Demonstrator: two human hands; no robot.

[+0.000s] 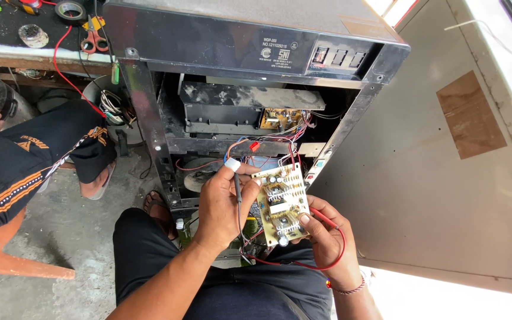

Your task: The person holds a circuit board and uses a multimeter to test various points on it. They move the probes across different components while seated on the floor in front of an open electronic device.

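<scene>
Concrete floor, open black cabinet (256, 106) ahead. My left hand (223, 204) pinches black probe (237, 188); right hand (327, 237) grips circuit board (280, 204) plus red lead (333, 246). I judge risk: probe slips, bridges 2 joints; tethered wires tug board loose.

Left hand (223, 204) raised mid-frame, back toward the camera, fingers curled in a loose pinch, thumb and forefinger closed near the top, white tape on one fingertip. Left forearm rising from the bottom edge, angled up and right. Right hand (321, 234) lower and to the right, palm up, thumb pressed forward, fingers cupped underneath. Right wrist bent, wearing a thin band. Hands close together, not touching.
</scene>
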